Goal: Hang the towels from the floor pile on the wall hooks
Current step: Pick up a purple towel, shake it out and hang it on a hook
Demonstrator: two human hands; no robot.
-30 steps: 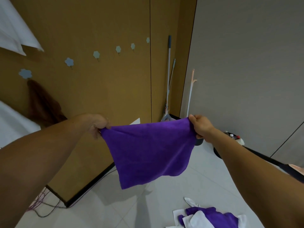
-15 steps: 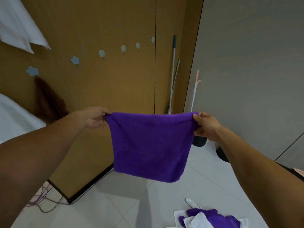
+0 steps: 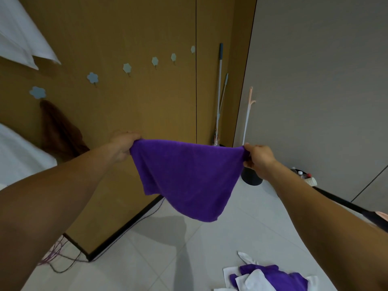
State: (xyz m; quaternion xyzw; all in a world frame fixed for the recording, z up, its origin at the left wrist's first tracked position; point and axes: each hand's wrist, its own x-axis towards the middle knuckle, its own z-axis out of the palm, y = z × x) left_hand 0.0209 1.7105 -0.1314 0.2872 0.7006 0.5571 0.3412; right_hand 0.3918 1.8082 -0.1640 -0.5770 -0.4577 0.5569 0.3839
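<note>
The left hand [image 3: 122, 147] and right hand [image 3: 259, 161] are each pinching a top corner of the purple towel [image 3: 186, 177], stretching it out in the air. Above the towel, flower-shaped hooks [image 3: 127, 67] are lining the brown wall; below it to the right, the towel pile [image 3: 270, 277] is lying on the floor.

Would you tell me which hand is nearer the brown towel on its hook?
Left. The left hand is just right of the brown towel; the right hand is farther right.

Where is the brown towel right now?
In the head view, far left: the brown towel hangs from the leftmost flower hook, just above the left forearm.
</note>
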